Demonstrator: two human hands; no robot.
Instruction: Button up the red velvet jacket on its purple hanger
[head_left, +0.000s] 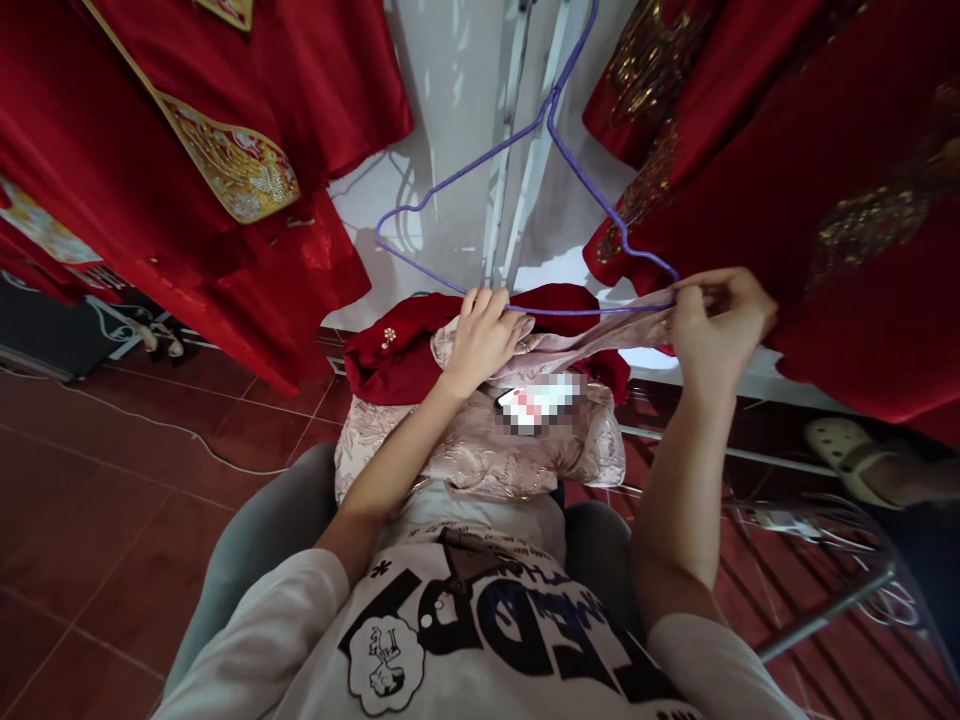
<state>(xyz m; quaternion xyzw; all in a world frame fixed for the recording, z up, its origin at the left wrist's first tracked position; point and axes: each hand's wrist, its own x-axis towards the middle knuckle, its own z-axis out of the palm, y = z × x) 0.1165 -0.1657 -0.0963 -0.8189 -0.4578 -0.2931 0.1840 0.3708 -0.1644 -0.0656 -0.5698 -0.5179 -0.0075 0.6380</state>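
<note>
A purple wire hanger [585, 311] stands tilted in front of me, its lower bar just above my lap. My left hand [480, 345] is closed over the left part of that bar, together with bunched pink fabric. At the bar's right corner, my right hand [724, 320] pinches the end of a pale pink cloth strip [615, 332], which is stretched between both hands. Its fingertips are partly hidden. Pink brocade [457, 450] with gold patterns covers my lap, and a dark red garment [386, 372] with a flower ornament lies behind it. A lit, blurred-out screen [536, 403] rests on the brocade.
Red garments with gold embroidery hang at the left [322, 90] and right [750, 200]. Upright metal poles [517, 150] stand between them. A person's foot in a beige clog [840, 445] is at the right, near a metal frame [825, 610] and cables. A white cord [172, 430] crosses the tiled floor.
</note>
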